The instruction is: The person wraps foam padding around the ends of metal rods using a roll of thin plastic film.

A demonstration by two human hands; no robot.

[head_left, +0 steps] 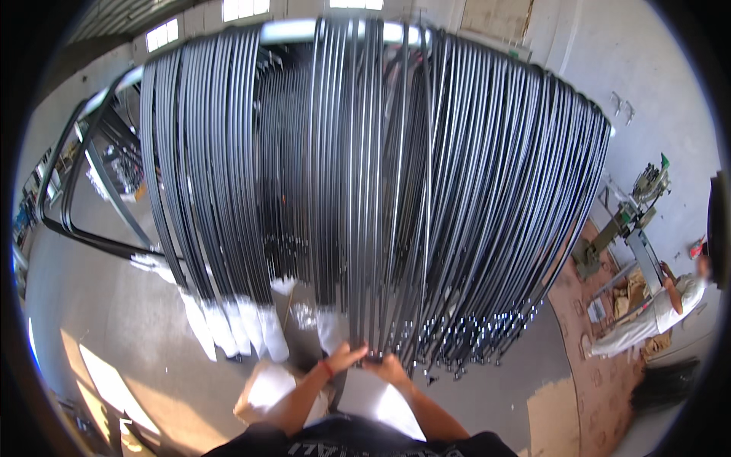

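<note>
Rows of long black tubes [487,198] hang from a rail [289,31] in front of me, their lower ends level with my hands. My left hand [343,358], with a red band at the wrist, is closed around the bottom end of a black tube near the middle of the row. Right beside it, my right hand [390,370] has its fingers bent in on the tube ends at the same spot. The fingertips and the exact ends they grip are small and partly hidden. White plastic sleeves [270,333] cover the lower ends of several tubes to the left.
An open carton [255,388] with white material stands below my left forearm. Bent black tube frames [57,179] stick out at the far left. To the right, a person in white [674,301] works beside a green machine [632,217]. Flattened cardboard [552,415] lies on the floor.
</note>
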